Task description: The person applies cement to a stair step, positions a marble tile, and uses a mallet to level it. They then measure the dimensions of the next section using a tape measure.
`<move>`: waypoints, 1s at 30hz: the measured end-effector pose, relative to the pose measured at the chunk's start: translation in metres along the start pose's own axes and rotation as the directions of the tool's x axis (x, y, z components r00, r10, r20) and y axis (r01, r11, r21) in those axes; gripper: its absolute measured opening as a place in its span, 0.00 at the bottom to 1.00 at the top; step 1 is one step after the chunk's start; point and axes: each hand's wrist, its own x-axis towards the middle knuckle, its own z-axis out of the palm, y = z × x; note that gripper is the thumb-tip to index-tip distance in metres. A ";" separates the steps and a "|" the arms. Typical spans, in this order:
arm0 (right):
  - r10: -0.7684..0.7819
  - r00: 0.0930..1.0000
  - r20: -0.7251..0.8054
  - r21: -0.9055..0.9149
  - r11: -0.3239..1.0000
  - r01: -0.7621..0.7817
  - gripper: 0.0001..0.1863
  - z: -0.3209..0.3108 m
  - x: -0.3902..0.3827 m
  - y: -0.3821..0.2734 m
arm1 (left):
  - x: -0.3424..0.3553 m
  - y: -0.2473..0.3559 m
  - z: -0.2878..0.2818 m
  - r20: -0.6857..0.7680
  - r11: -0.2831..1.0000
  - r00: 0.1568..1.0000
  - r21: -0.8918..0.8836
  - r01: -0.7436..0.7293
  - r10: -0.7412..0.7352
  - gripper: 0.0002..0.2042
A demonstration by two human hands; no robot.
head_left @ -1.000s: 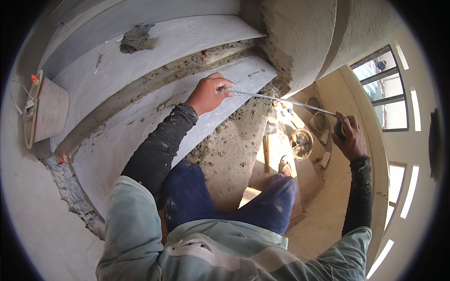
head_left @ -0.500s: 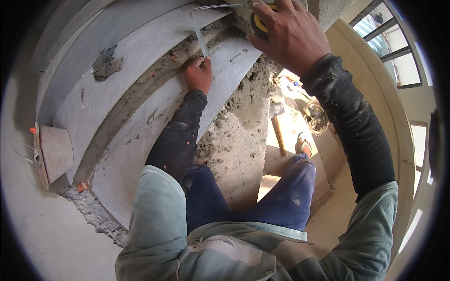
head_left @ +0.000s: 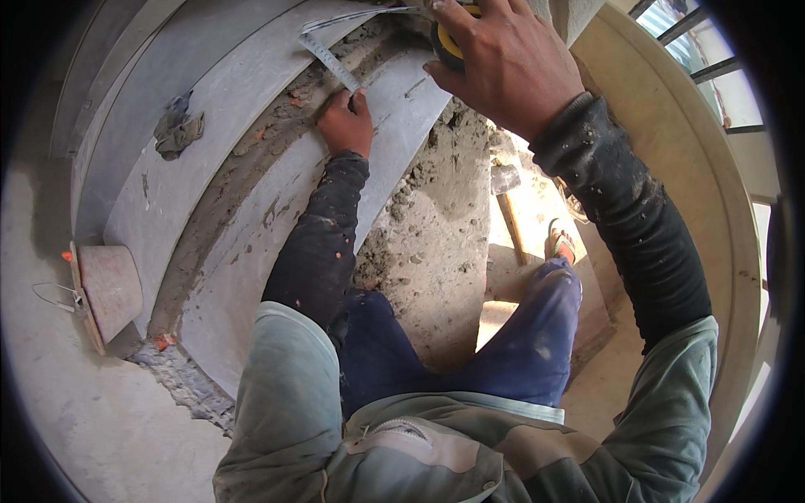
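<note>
My left hand (head_left: 345,126) is closed, pinching the end of a tape measure's pale metal blade (head_left: 331,65) at the mortar joint between two grey stair slabs. From there the blade runs up over the upper slab (head_left: 243,92), bends sharply and crosses right along the top edge of the view. My right hand (head_left: 513,71) is wrapped round the black and yellow tape measure case (head_left: 449,46), above the far end of the lower slab (head_left: 398,109). The right fingertips are partly cut off by the picture's top edge.
A dark crumpled rag (head_left: 179,130) lies on the upper slab. At the left stands a pale bucket (head_left: 113,285) with a wire handle. Rough mortar covers the lower step (head_left: 428,251). A hammer (head_left: 511,220) lies near my sandalled foot (head_left: 562,245). A curved wall (head_left: 671,126) bounds the right.
My left hand has shifted slightly with the blade's end, and the blade's bend sits farther left. The right hand still grips the case. The view has turned a little.
</note>
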 end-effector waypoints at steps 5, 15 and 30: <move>0.029 0.999 0.042 0.026 0.999 -0.030 0.25 0.001 -0.003 0.004 | -0.001 0.002 0.000 -0.013 0.999 1.000 -0.031 -0.020 0.020 0.15; -0.238 0.971 -0.026 0.161 0.958 0.239 0.33 -0.009 0.000 -0.052 | -0.043 -0.025 -0.104 -0.085 0.973 0.974 -0.123 0.197 -0.208 0.10; -0.844 0.536 -0.008 0.392 0.490 0.778 0.32 0.047 0.067 -0.481 | -0.265 -0.326 -0.464 -0.674 0.811 0.678 0.200 0.550 -0.293 0.07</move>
